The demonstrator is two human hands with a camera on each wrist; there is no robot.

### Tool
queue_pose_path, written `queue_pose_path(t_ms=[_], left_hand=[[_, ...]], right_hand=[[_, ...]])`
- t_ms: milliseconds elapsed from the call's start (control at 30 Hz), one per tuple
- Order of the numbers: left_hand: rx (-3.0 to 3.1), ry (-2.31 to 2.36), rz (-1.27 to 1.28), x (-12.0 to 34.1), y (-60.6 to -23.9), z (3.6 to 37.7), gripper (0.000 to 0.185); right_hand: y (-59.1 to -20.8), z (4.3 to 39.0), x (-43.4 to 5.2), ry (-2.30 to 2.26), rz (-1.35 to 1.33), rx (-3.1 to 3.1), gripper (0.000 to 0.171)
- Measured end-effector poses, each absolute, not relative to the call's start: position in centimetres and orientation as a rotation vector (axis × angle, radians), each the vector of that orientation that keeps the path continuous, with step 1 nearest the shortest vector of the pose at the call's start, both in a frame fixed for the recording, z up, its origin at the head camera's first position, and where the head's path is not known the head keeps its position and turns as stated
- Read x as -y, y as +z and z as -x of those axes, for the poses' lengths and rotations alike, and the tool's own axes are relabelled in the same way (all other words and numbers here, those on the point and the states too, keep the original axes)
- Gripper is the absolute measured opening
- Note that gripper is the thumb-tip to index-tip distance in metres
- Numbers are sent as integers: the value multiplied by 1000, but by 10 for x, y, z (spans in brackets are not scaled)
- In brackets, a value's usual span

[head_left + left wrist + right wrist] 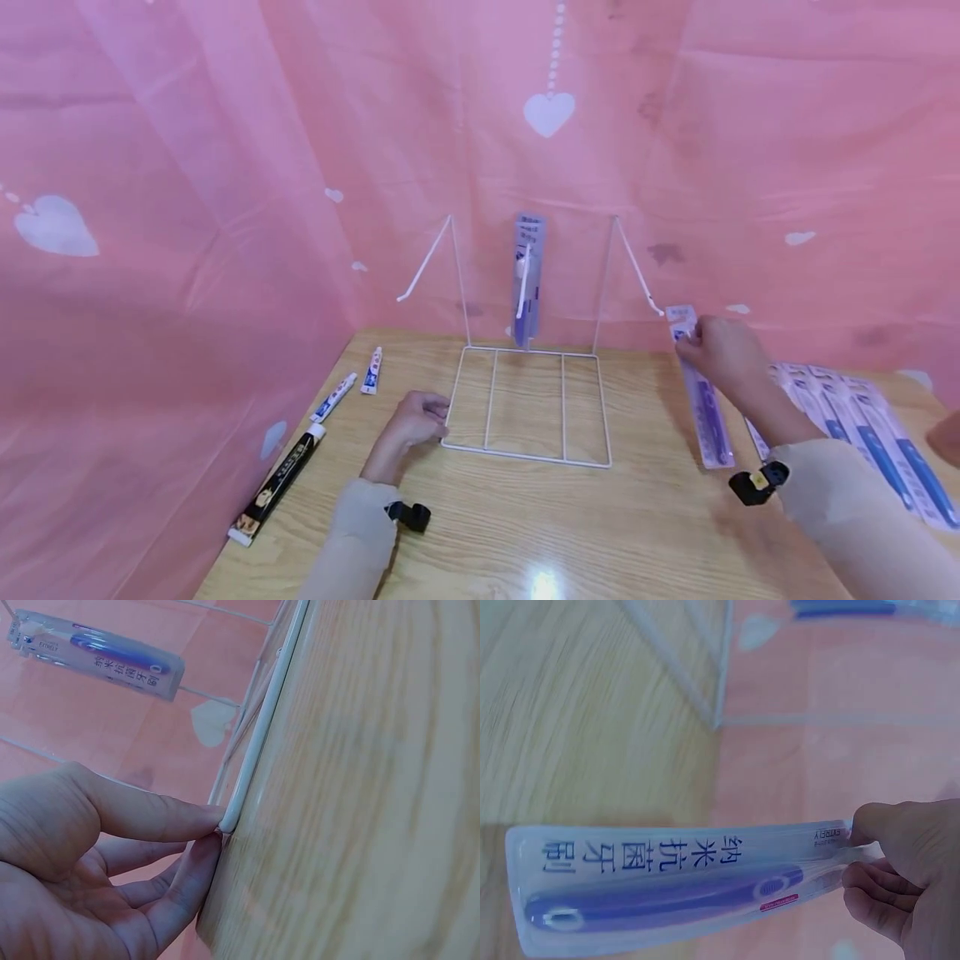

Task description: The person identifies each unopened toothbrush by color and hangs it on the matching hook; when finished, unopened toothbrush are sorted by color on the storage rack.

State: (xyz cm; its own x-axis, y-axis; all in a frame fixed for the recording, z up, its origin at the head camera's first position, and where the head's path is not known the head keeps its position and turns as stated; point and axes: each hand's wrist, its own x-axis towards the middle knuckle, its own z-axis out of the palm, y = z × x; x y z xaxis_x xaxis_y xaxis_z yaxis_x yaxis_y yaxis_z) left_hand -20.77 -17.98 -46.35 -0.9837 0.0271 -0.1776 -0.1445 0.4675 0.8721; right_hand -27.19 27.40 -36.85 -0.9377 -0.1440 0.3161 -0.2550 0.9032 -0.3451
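A white wire display rack [525,456] stands on the table, with three angled hooks at its upper part. My left hand [420,418] pinches the rack's front left base corner between thumb and finger, plain in the left wrist view. Packaged toothbrushes [529,283] hang from the middle hook. My right hand [723,350] grips a packaged purple toothbrush [660,900] near its upper end. That package's top is close to the tip of the right hook [637,271], and its lower end slants down toward the table. Nothing hangs from the left hook [426,258].
Several packaged blue toothbrushes [885,433] lie side by side at the right of the wooden table [480,533]. On the left are two small toothpaste tubes [333,397] and a long black toothpaste tube [277,485]. A pink curtain [420,125] closes off the back and left.
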Motion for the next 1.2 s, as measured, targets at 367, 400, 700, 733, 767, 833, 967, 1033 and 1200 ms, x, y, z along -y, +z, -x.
queue_pose_path(t_ms=[367,400,700,733,767,833,967,1033,1200], left_hand=[[-2544,1542,132,185,-464,208,52],[-2545,1541,133,185,-464,208,52],[-2555,1530,138,185,-463,209,50],[-2556,1529,135,185,-463,210,50],[-2555,1530,137,184,-464,210,50],[-2553,1535,134,184,-465,211,50],[-2548,1533,138,184,-464,211,51],[-2548,1532,133,184,-464,211,50],[-2544,1542,134,183,-464,212,50]], right_hand=[[-336,236,-203,567,-537,2432,21],[-334,233,-197,566,-553,2411,21],[-320,205,-152,660,-669,2251,14],[-317,202,-147,673,-677,2229,13],[-315,199,-143,686,-685,2206,13],[-309,194,-135,709,-701,2172,12],[-299,185,-120,734,-747,2098,12],[-295,182,-113,749,-764,2071,11],[-291,176,-99,821,-793,2051,12]])
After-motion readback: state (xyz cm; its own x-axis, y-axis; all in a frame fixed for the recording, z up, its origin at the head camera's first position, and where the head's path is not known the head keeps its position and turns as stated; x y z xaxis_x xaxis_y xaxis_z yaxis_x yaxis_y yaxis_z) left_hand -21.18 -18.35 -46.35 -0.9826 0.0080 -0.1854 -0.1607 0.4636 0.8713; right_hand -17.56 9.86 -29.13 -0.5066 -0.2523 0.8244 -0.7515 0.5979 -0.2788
